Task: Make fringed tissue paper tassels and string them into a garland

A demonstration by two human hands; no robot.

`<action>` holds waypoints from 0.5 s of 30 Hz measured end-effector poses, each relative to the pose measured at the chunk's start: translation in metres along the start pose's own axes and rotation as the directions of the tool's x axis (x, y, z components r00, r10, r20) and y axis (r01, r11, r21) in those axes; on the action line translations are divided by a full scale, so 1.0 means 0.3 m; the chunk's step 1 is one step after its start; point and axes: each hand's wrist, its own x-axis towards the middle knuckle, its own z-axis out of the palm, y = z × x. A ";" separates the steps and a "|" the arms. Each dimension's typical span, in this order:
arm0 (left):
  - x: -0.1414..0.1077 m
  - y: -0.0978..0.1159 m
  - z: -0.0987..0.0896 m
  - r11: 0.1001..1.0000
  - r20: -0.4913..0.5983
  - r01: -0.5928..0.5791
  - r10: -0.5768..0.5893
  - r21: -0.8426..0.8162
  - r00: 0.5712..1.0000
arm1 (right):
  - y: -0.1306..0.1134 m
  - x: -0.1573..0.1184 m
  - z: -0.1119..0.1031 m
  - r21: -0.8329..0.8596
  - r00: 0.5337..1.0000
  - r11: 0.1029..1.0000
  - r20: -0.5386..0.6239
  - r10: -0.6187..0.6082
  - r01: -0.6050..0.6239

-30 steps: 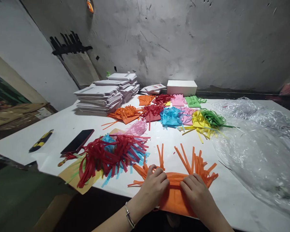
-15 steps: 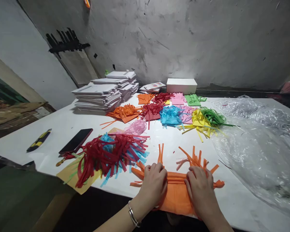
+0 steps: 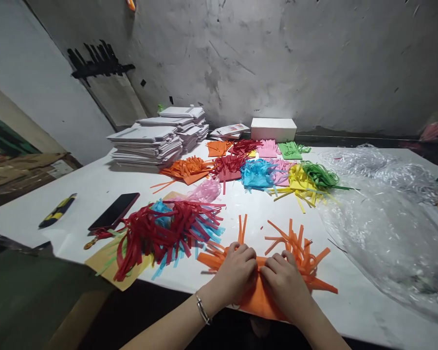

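Orange fringed tissue paper lies at the table's front edge, its cut strips spreading out to both sides. My left hand is closed on the paper's folded middle, fingers curled over it; a metal bracelet is on that wrist. Close beside it, my right hand also grips the fold with bent fingers. Both thumbs are mostly hidden. Left of my hands sits a pile of dark red strips mixed with blue strips.
Coloured fringed bundles, one of them blue, lie mid-table. Behind them are paper stacks and a white box. A phone and a yellow-black cutter lie left. Clear plastic covers the right side.
My hands have moved closer together along the orange paper, the right one shifting left. The paper's middle is now bunched, and the right-hand strips have shifted.
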 end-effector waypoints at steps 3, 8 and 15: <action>-0.011 -0.010 0.021 1.000 -0.013 0.021 -0.021 -0.021 1.000 | -0.003 0.001 0.015 -0.005 1.000 1.000 -0.010 -0.003 0.003; -0.042 -0.011 0.047 0.996 -0.088 0.043 -0.050 -0.079 0.995 | 0.028 -0.033 -0.005 0.023 0.998 0.998 -0.003 0.062 -0.061; -0.022 0.038 0.026 0.974 -0.024 0.226 -0.226 -0.021 0.974 | 0.045 -0.078 -0.043 0.024 0.969 0.969 0.031 0.245 -0.245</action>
